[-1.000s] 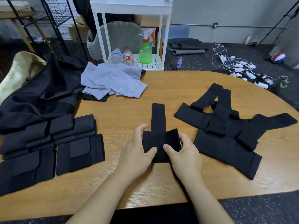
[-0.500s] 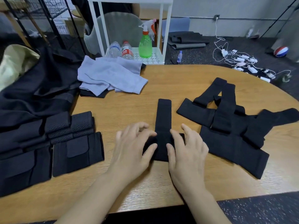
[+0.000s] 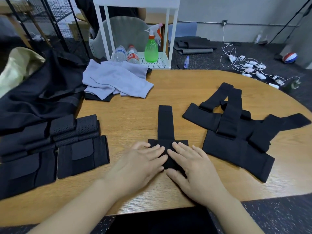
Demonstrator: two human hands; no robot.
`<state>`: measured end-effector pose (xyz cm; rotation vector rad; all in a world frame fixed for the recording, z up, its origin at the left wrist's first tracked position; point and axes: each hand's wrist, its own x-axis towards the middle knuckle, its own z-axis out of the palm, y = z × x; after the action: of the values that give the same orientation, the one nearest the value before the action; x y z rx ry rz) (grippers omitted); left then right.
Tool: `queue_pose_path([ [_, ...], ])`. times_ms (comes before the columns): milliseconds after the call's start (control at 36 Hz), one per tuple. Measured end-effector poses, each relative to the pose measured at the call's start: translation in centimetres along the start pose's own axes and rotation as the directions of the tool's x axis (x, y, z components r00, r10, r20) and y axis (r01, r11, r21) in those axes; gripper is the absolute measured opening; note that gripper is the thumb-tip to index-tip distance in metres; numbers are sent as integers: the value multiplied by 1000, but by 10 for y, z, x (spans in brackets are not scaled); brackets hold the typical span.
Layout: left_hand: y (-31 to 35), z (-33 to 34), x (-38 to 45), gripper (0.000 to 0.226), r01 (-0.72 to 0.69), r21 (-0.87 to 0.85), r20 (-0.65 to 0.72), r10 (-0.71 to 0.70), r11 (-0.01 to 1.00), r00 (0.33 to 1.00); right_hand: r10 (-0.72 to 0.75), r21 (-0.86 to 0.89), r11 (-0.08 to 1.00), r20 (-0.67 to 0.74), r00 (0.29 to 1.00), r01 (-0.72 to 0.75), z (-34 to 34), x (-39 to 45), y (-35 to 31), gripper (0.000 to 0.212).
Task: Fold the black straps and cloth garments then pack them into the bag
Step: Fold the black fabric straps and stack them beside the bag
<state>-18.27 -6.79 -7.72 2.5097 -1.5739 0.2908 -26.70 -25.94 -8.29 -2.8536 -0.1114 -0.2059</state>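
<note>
Both flat, the left hand (image 3: pixel 140 162) and right hand (image 3: pixel 194 168) press straight-fingered on the black strap (image 3: pixel 165 122) beneath.

Both hands lie flat, fingers straight, on a black strap (image 3: pixel 165 122) on the worktop (image 3: pixel 131 119): left hand (image 3: pixel 140 162), right hand (image 3: pixel 192 166). The strap's narrow end extends away from them. Folded straps (image 3: pixel 67 146) lie left; unfolded straps (image 3: pixel 236 132) lie right. A grey cloth (image 3: pixel 116 80) lies behind.
</note>
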Motion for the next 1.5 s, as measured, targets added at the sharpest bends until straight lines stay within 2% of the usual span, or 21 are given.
queue_pose_path([
  [139,3,5,-10,32,-56,100,-119,67,993,991,-75,-102,993,-81,994,66,1,-4,-6,50],
  [250,3,4,-15,31,-52,46,-207,60,998,976,-160,-135,981,-168,973,139,0,-6,-8,40],
  [306,4,1,-16,34,-27,-18,-190,23,999,981,-179,-124,980,-192,965,157,-3,-6,-8,38],
  [389,2,-3,-17,50,56,-134,-64,-65,989,996,-194,-110,978,-187,963,176,-8,-4,-7,38],
  [444,-2,-5,-16,39,123,-232,-49,-138,965,989,-196,-83,979,-167,966,184,-11,-1,-7,38],
  [528,-7,-5,-11,8,206,-343,-87,-249,917,965,-163,6,986,-126,978,165,-18,3,-6,37],
  [611,-9,-3,-8,12,263,-436,-99,-336,861,937,-115,107,986,-101,988,126,-20,5,0,32],
  [667,-8,0,-7,15,277,-477,-116,-373,834,921,-16,264,964,-89,996,39,-17,5,6,26],
  [778,-7,4,-3,19,345,-565,-93,-473,750,876,229,611,778,-65,971,-143,-12,10,8,29],
  [861,-8,10,-1,14,410,-590,-65,-548,695,834,304,670,718,-56,951,-190,-9,18,5,27],
  [1000,-12,21,0,21,475,-569,-66,-613,672,788,379,683,695,-85,921,-223,-3,28,0,34],
  [1111,-10,18,4,24,534,-603,-28,-685,592,728,453,678,687,-120,883,-261,4,35,-4,16],
  [1194,-12,19,7,28,553,-605,-46,-719,572,694,489,630,717,-150,859,-298,8,41,-8,22],
  [1306,-13,18,11,55,562,-620,-32,-734,547,678,536,531,751,-141,832,-393,8,48,-16,22],
  [1389,-11,15,16,76,598,-597,-10,-750,535,661,560,453,766,-121,820,-456,3,52,-23,30],
  [1500,-9,6,22,78,662,-527,42,-762,533,646,589,322,779,-81,804,-538,0,55,-27,50],
])
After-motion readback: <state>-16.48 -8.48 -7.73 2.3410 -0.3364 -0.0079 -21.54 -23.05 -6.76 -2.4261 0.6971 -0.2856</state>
